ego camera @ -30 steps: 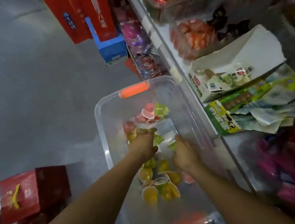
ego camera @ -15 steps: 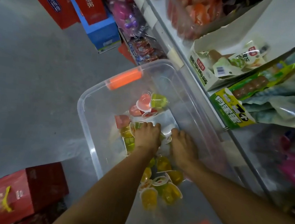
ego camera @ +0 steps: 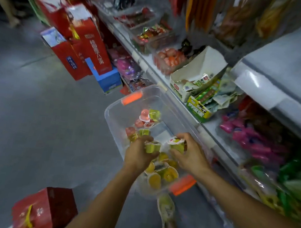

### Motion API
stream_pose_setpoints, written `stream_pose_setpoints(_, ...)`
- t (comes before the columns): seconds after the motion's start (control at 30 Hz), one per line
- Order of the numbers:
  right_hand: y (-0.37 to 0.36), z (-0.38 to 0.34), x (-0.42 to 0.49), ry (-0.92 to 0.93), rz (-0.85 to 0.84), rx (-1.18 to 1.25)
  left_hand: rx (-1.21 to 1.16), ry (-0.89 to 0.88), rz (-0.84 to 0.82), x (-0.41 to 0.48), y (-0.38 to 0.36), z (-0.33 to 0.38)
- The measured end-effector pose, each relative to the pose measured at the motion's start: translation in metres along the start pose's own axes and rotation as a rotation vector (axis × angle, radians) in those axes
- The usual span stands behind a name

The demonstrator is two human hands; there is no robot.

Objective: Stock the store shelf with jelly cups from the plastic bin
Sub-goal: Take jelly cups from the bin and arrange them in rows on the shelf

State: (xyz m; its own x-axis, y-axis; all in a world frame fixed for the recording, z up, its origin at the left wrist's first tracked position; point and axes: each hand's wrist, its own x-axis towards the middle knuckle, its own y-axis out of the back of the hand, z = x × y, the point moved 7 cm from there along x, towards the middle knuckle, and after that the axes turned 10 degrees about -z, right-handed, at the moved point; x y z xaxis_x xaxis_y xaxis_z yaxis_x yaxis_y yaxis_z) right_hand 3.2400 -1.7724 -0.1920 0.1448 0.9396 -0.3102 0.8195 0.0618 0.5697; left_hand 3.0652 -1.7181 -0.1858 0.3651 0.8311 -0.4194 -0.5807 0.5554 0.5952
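While the clear plastic bin (ego camera: 109, 117) sits on the floor against the store shelf (ego camera: 206, 135), my left hand (ego camera: 138, 155) has its fingers curled round a green jelly cup (ego camera: 152, 147), and my right hand (ego camera: 191, 156) grips a second green cup (ego camera: 177, 143) with a white lid, fingers over the top and thumb beneath. I hold both cups over the yellow cups (ego camera: 157, 175) piled at the bin's near end. A few red and green cups (ego camera: 148, 116) lie at the far end. A red box (ego camera: 45, 209) stands on the floor to my left.

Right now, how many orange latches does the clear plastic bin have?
2. One orange latch sits on the plastic bin's far rim; the other on its near rim, below the right hand. None seems hidden.
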Motion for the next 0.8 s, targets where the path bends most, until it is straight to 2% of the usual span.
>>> stream_pose_setpoints(0.27, 0.083, -0.046, -0.165, 0.110, 0.213, 0.086, 0.088, -0.276, 0.095, -0.144, 0.021, 0.094)
stream_pose_setpoints(0.4, 0.132, -0.057, -0.251, 0.107, 0.338, 0.132, 0.082, -0.422, 0.075, -0.203, 0.014, 0.157)
stream_pose_setpoints(0.6, 0.200, -0.054, -0.374, 0.074, 0.538, 0.104, 0.050, -0.596, 0.001, -0.281, -0.023, 0.247)
stream_pose_setpoints(0.8, 0.262, -0.032, -0.511, 0.062, 0.680, 0.067, 0.121, -0.766, 0.023, -0.377, -0.083, 0.331)
